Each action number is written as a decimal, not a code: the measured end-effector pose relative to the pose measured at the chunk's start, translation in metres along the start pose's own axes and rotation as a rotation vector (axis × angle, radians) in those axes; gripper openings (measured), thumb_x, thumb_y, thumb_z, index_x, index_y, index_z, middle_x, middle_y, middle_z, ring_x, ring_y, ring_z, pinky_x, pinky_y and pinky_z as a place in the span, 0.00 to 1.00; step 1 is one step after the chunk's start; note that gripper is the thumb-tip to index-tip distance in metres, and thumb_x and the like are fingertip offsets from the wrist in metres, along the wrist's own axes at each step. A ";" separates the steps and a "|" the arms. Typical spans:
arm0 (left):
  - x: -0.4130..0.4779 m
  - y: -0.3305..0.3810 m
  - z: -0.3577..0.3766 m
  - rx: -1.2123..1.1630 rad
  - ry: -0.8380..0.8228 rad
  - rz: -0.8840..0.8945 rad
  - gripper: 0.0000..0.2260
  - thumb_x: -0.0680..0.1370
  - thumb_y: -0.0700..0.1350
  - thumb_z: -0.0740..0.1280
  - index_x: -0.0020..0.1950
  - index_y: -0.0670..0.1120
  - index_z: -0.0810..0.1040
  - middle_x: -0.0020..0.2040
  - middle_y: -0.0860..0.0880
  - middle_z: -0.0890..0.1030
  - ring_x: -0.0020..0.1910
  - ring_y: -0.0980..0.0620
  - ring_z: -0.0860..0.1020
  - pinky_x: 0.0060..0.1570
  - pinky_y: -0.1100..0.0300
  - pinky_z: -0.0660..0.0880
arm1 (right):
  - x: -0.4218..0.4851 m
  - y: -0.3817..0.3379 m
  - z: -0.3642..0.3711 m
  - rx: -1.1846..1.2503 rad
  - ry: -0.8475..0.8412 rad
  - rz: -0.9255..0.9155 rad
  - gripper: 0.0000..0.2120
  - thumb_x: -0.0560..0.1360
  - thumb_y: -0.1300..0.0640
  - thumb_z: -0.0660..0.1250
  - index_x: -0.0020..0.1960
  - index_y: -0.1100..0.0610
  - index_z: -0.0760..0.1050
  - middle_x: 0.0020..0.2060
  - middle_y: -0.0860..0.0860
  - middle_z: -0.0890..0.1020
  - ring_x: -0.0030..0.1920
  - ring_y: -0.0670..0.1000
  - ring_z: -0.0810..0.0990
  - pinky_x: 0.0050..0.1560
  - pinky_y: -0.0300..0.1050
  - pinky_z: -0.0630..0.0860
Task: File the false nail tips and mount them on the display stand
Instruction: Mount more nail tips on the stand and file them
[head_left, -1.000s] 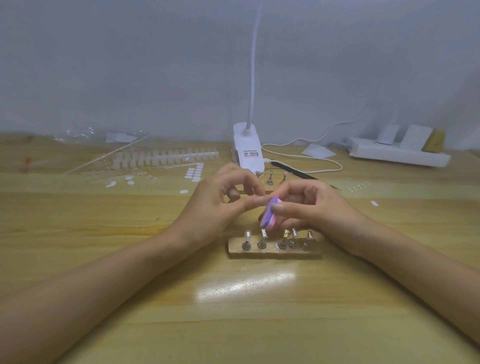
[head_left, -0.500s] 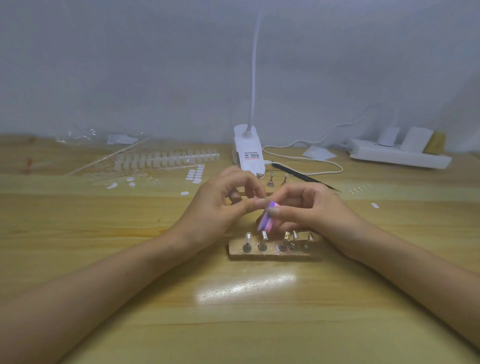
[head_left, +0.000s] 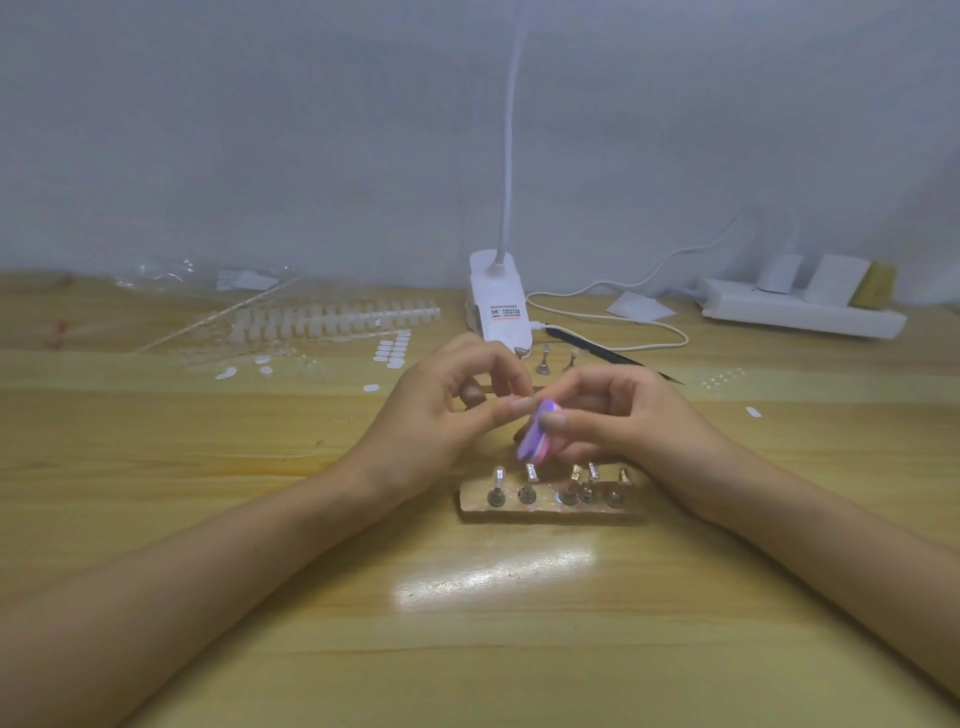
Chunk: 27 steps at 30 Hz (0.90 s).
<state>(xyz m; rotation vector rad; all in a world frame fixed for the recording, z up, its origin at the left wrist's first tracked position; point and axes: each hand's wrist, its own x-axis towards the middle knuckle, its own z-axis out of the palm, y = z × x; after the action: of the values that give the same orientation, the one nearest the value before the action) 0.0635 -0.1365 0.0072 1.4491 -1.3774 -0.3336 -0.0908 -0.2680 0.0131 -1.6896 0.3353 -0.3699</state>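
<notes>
Along the left, a broad bare stretch of pale wooden bench (head_left: 156, 467), smooth and glossy, open room for moving. At the back left, a crumpled clear plastic bag (head_left: 171, 270); beside it, long strips of translucent false nail tips (head_left: 332, 317) lying flat, with loose oval tips (head_left: 226, 372) scattered just in front.

Left hand (head_left: 441, 415) above the bench, grip tight: thumb and forefinger pinched together, touching the nail file (head_left: 535, 434); between them, something too small to tell. Behind, against the wall, a white lamp base (head_left: 498, 306) with a thin bending neck.

Nail file a small block, purple and pink, tilted. Just below it, a flat wooden display stand (head_left: 550, 512), carrying a row of small metal holders (head_left: 496, 488), upright.

Right hand (head_left: 623, 421) with its grip closed around the file, thumb on the near face, other fingers curled behind. Further back, black tweezers (head_left: 613, 354); at the far right, a white power strip (head_left: 800, 314) near the wall.
</notes>
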 end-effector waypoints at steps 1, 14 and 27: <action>0.000 0.000 0.000 0.000 -0.011 0.000 0.07 0.76 0.40 0.72 0.41 0.50 0.79 0.44 0.53 0.76 0.39 0.62 0.72 0.45 0.70 0.69 | 0.001 0.001 -0.001 0.042 0.041 -0.017 0.11 0.70 0.55 0.73 0.50 0.59 0.82 0.45 0.59 0.87 0.45 0.54 0.87 0.47 0.44 0.83; -0.003 0.002 -0.001 -0.018 -0.023 -0.019 0.06 0.75 0.41 0.73 0.41 0.52 0.80 0.46 0.51 0.75 0.37 0.60 0.71 0.47 0.71 0.69 | 0.002 0.001 -0.005 0.073 0.035 0.004 0.11 0.72 0.54 0.74 0.51 0.58 0.82 0.46 0.59 0.86 0.42 0.55 0.87 0.33 0.37 0.78; 0.000 -0.001 -0.001 -0.008 0.004 0.000 0.05 0.75 0.41 0.73 0.42 0.49 0.80 0.46 0.48 0.77 0.41 0.56 0.74 0.47 0.66 0.71 | 0.000 0.002 -0.003 0.008 -0.030 -0.009 0.10 0.72 0.53 0.73 0.50 0.58 0.81 0.44 0.57 0.87 0.44 0.54 0.87 0.44 0.41 0.82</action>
<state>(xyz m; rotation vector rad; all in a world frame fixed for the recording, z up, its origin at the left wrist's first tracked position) 0.0642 -0.1364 0.0071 1.4418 -1.3714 -0.3354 -0.0926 -0.2709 0.0117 -1.6877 0.3044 -0.3516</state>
